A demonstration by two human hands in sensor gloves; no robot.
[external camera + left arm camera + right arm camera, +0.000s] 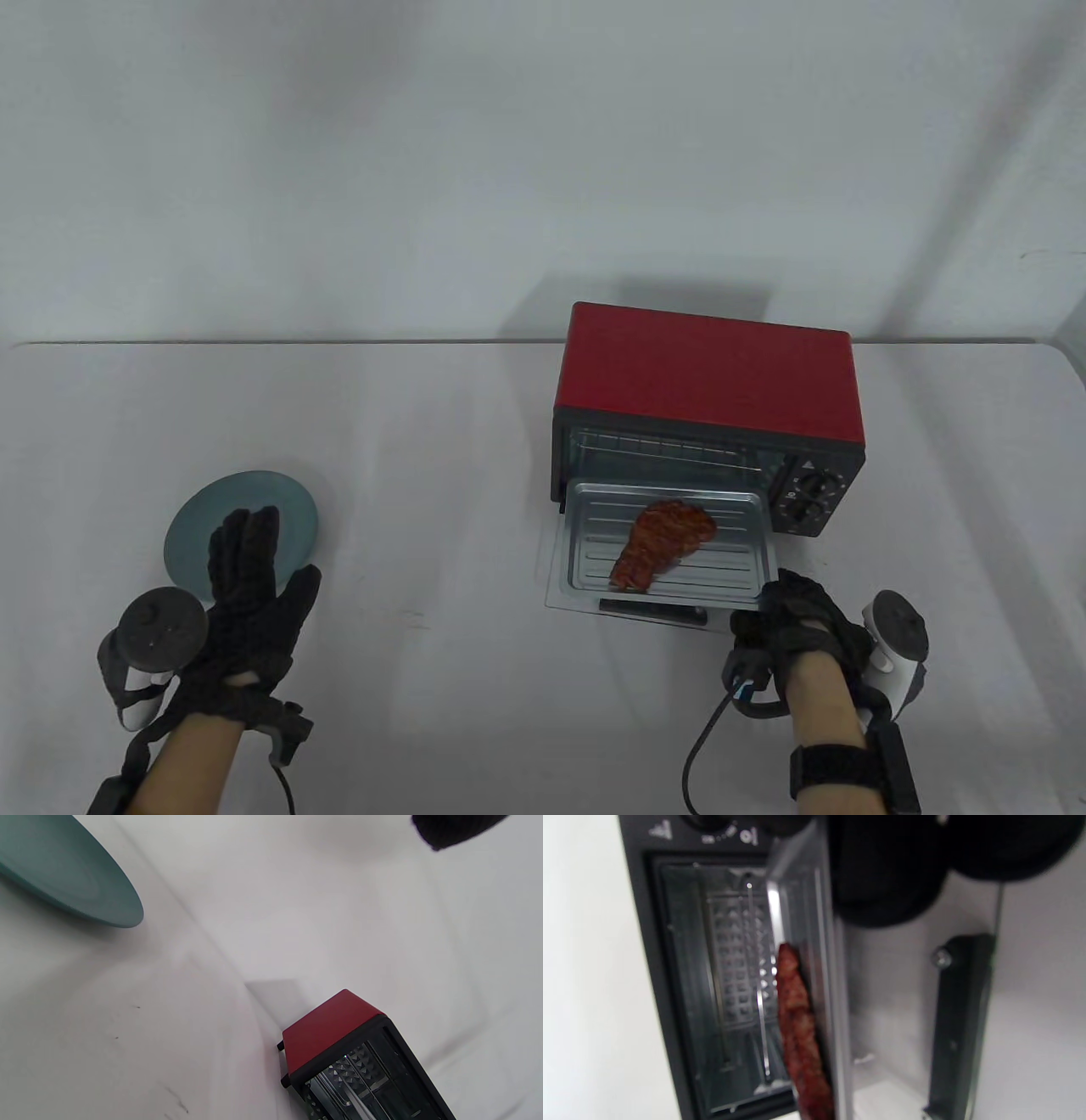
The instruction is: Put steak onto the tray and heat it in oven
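Observation:
A brown-red steak (662,543) lies on the ribbed metal tray (594,543). The tray sticks halfway out of the red oven (708,382), above its lowered glass door (653,613). My right hand (776,607) grips the tray's front right corner with curled fingers. In the right wrist view the dark fingers (882,874) sit against the tray edge (835,984), with the steak (797,1027) seen edge-on and the oven cavity (729,984) behind. My left hand (250,560) hovers flat, fingers straight, over the near part of an empty teal plate (271,509).
The oven's two control knobs (813,497) are on its right front panel. The door handle (961,1027) lies just ahead of my right hand. In the left wrist view the teal plate (68,874) is at top left and the oven (335,1031) at bottom right.

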